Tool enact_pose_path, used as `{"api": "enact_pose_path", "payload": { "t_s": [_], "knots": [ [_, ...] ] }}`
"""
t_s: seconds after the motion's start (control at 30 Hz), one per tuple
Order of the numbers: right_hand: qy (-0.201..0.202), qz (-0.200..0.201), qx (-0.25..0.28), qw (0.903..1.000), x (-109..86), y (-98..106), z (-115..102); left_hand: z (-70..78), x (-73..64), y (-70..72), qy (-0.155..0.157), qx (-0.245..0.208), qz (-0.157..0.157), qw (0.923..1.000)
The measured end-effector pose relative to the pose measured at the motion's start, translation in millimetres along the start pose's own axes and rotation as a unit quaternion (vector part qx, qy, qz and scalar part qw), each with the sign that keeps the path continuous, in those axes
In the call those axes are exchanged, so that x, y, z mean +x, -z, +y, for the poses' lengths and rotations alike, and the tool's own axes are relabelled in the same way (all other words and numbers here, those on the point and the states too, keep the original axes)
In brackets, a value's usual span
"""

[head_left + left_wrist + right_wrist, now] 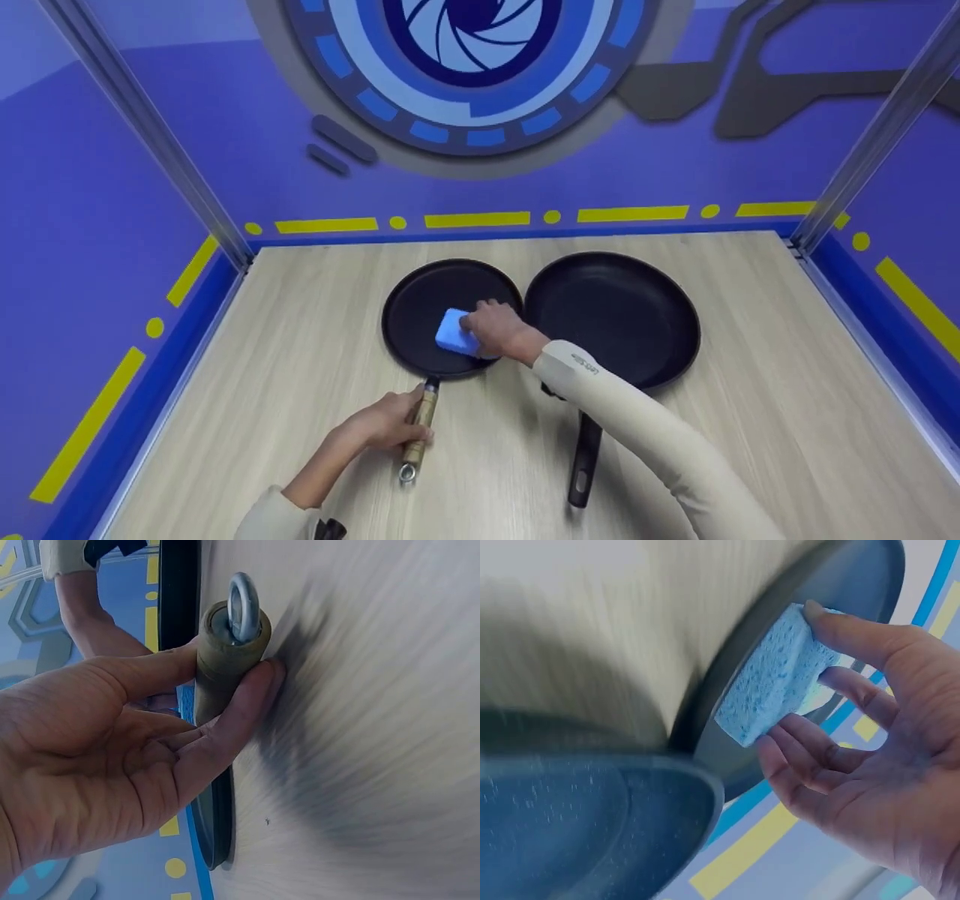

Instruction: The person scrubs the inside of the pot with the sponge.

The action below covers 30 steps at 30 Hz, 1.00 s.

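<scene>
A flat black pan (420, 307) with a low rim lies on the left of the table. Its wood-coloured handle (424, 420), ending in a metal ring, points toward me. My left hand (386, 420) grips that handle between thumb and fingers; the left wrist view shows the ring end (244, 611) close up. In my right hand (496, 328) is a light blue sponge (456, 332), pinched between thumb and fingers over the lower right part of the flat pan. The right wrist view shows the porous sponge (769, 679) at the pan's surface.
A larger, deeper black frying pan (622, 315) stands right beside the flat pan, its black handle (585, 461) pointing toward me under my right forearm. The pale wooden table (315, 315) is bordered by blue walls (225, 180) behind and at both sides.
</scene>
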State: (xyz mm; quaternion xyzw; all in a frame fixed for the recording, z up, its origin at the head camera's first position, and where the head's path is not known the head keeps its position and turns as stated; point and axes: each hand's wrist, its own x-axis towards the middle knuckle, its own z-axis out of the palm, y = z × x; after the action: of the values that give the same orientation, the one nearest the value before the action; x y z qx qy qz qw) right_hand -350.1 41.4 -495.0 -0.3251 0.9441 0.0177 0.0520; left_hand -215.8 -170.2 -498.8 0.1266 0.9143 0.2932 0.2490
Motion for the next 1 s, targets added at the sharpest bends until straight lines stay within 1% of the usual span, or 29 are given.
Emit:
{"api": "enact_pose_path", "payload": {
  "t_s": [0.13,0.2,0.3,0.37,0.47,0.53,0.6,0.7,0.77,0.83,0.9,1.0],
  "knots": [
    [0.044,0.006,0.010,0.9990,-1.2,-3,-2,3.0,5.9,0.9,0.012,0.011,0.004,0.9999],
    [0.060,0.010,0.025,0.9978,-1.8,-4,0,4.6,8.7,1.4,0.016,0.018,0.005,0.9997],
    [0.076,0.004,0.036,0.9965,-5.3,-5,2,7.1,9.6,3.0,0.026,0.029,0.006,0.9992],
    [0.074,-0.006,0.038,0.9965,-8.4,-3,5,8.3,9.1,3.8,0.024,0.029,0.008,0.9992],
    [0.056,-0.015,0.038,0.9976,-11.6,2,14,11.0,8.9,4.0,0.024,0.032,0.014,0.9991],
    [0.033,-0.012,0.042,0.9985,-12.1,4,24,12.2,9.5,2.3,0.022,0.030,0.016,0.9992],
    [0.006,-0.010,0.047,0.9988,-11.3,2,34,13.0,9.5,0.3,0.027,0.034,0.012,0.9990],
    [-0.027,-0.015,0.045,0.9985,-7.1,0,44,12.1,7.6,-1.3,0.033,0.038,0.005,0.9987],
    [-0.036,-0.021,0.047,0.9980,-1.6,1,45,10.1,5.7,-1.3,0.039,0.040,0.004,0.9984],
    [-0.035,-0.018,0.051,0.9979,5.3,2,45,8.5,3.7,-1.0,0.045,0.041,0.007,0.9981],
    [-0.039,-0.016,0.046,0.9980,11.7,2,44,7.3,3.1,-1.2,0.047,0.038,0.008,0.9981],
    [-0.057,-0.012,0.039,0.9975,17.7,0,44,7.5,4.2,-3.1,0.043,0.035,0.003,0.9984]
  ]
}}
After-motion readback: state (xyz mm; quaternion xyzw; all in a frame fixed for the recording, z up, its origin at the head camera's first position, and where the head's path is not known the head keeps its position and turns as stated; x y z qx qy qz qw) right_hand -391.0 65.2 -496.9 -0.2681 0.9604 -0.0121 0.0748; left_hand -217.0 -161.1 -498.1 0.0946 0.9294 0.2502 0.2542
